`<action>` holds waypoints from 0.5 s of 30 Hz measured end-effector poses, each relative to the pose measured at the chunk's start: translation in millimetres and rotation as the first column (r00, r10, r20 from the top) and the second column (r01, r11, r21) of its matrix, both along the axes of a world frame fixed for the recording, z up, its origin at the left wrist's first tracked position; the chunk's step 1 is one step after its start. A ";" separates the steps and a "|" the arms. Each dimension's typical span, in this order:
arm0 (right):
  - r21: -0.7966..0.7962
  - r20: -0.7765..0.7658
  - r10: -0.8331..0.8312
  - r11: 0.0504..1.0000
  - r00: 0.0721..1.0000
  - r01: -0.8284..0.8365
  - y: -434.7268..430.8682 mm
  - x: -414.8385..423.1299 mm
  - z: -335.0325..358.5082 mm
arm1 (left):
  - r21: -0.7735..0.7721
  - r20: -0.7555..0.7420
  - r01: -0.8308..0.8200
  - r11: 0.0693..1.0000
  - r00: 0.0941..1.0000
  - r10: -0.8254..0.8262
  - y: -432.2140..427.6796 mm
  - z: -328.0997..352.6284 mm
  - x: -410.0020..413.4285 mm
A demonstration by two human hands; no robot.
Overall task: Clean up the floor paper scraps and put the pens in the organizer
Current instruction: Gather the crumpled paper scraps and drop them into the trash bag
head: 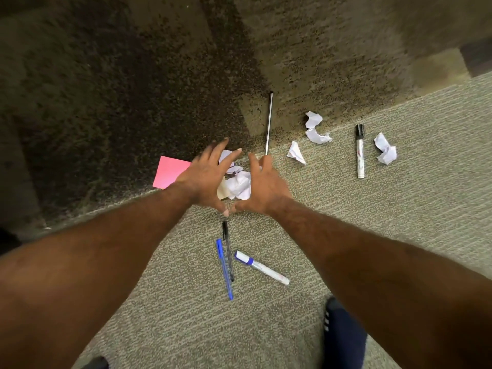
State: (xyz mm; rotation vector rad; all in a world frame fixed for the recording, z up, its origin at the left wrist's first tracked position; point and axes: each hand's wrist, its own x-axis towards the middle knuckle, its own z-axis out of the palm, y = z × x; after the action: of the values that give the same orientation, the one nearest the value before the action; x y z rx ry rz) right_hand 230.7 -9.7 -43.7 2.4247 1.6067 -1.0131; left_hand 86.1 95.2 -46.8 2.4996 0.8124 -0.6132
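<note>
My left hand (206, 177) and my right hand (263, 183) reach down side by side, fingers spread, thumbs almost touching, framing a heap of crumpled white paper scraps (239, 183) on the carpet. Neither hand holds anything. A pink sticky note (169, 170) lies partly under my left hand. More white scraps lie to the right: one (296, 153), a pair (315, 127) and another (385, 149). A black-capped marker (360, 151) lies between them. Below my hands lie a blue pen (224, 269), a black pen (228, 250) and a blue-capped marker (261, 267). A thin metal rod (269, 123) lies beyond my right hand.
The floor is carpet, dark brown tiles (133, 89) at the back and lighter grey-green (399, 222) toward me. My foot in a dark blue sock (342, 334) stands at the lower right. No organizer is in view.
</note>
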 end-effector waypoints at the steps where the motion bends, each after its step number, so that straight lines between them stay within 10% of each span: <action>1: -0.023 0.016 0.017 1.000 1.000 -0.016 2.2 -1.5 -1.2 | 0.048 -0.032 0.030 0.998 0.999 -0.029 -1.2 -1.2 1.4; 10: 0.061 -0.202 -0.218 0.970 0.955 0.234 -1.5 -11.3 -6.4 | -0.058 0.139 -0.132 0.990 0.981 0.139 -8.5 -4.0 9.9; 15: -0.013 -0.517 -0.495 0.820 0.698 0.573 -3.3 -11.0 -2.4 | -0.427 0.243 -0.440 0.790 0.786 0.569 -20.2 -2.2 11.2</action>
State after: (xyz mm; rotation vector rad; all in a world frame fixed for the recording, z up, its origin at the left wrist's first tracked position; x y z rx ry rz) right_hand 219.6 -13.1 -46.1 3.0088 1.0738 -1.8038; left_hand 97.3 74.9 -49.0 1.8585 1.0723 -0.0805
